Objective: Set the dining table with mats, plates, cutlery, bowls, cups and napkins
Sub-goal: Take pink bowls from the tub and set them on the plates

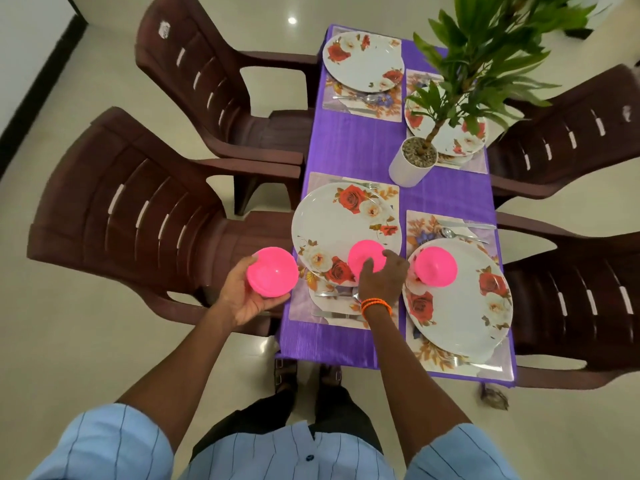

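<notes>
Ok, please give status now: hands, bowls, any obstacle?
Left hand holds pink bowl off table. Right hand on bowl at near-left plate. Third bowl on near-right plate. No obstacle.

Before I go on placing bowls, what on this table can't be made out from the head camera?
- Far right plate: the potted plant covers much of it, and any cutlery beside it.
- Cutlery below the near left plate: right hand and wrist cover part.
- Bowl under the right hand: fingers hide its near side.
- Bowl in the left hand: whether it is one or a stack is unclear.
</notes>
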